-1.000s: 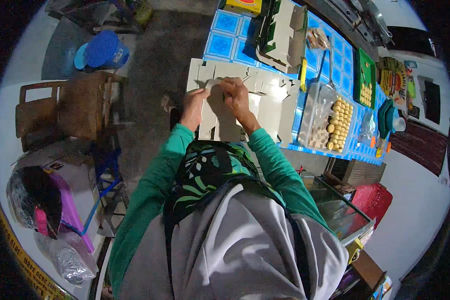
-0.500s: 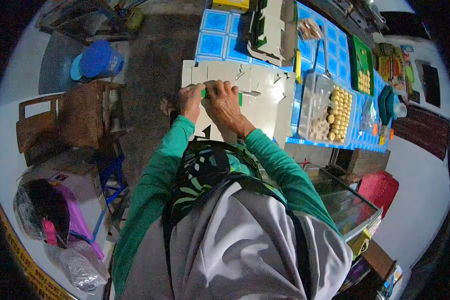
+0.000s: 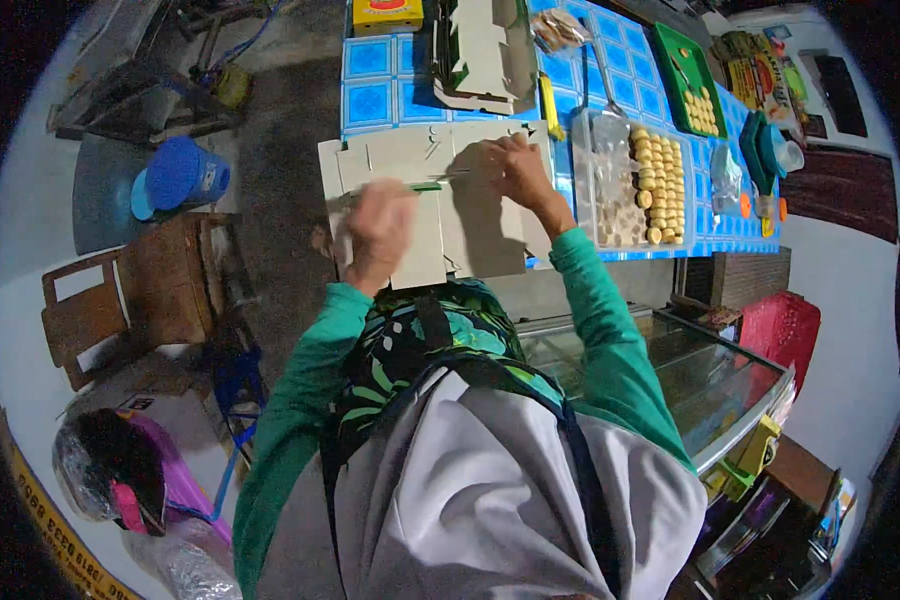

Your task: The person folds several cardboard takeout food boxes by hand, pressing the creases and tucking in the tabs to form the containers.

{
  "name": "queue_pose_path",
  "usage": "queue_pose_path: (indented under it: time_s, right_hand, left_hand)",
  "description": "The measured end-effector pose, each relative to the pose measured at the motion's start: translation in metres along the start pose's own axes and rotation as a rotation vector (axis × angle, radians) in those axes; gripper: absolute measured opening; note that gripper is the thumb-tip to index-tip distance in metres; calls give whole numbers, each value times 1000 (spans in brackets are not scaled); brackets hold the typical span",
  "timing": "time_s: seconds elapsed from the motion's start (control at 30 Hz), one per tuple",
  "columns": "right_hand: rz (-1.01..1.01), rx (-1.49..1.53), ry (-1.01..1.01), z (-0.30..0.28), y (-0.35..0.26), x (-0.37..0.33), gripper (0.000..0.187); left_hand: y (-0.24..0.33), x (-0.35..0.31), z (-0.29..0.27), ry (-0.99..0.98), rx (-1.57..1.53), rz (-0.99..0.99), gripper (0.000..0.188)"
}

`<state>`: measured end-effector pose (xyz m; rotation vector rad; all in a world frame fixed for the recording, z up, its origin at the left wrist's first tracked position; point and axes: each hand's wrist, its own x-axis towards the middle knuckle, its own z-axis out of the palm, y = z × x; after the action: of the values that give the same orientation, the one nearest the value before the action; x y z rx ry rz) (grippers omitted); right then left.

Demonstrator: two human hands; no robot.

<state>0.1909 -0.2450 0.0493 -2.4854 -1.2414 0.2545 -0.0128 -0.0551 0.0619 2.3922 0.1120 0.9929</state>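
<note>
Had the cardboard (image 3: pixel 470 225) flat, under and between the fingers. Couldn't tell the finger spread of the left hand (image 3: pixel 381 225), for blur; curled the right hand (image 3: pixel 518 170) near a far corner, unclear if pinching. Perhaps risked creasing from uneven pressing.

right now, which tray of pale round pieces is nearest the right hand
The clear plastic tray, just to the right of the right hand over the pale cardboard; the green tray lies beyond it, farther toward the upper right.
</note>
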Motion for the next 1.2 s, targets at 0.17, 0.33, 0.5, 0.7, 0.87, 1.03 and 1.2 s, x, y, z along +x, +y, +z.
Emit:
queue_pose_path:
  time_s: [0.17, 0.33, 0.5, 0.7, 0.87, 1.03, 1.2]
  right_hand:
    - [-218, -356, 36, 0, -6, 8, 49]
    - [-157, -407, -65, 1, -3, 4, 38]
    - [-158, -407, -35, 23, -8, -45, 32]
    - [-74, -397, 7, 32, -36, -74, 58]
    - [5, -343, 54, 28, -37, -71, 41]
    - [169, -444, 30, 24, -31, -79, 37]
    - [88, -317, -53, 14, -10, -53, 21]
  left_hand:
    - [27, -5, 55, -507, -88, 190, 25]
    - [31, 2, 76, -675, 6, -118, 52]
    - [32, 7, 88, -565, 76, -147, 46]
    - [27, 23, 77, -786, 106, -1, 54]
    - [23, 25, 84, -891, 219, 67, 62]
    - [28, 32, 84, -917, 209, 93, 62]
    - [26, 15, 69, -730, 145, 86, 49]
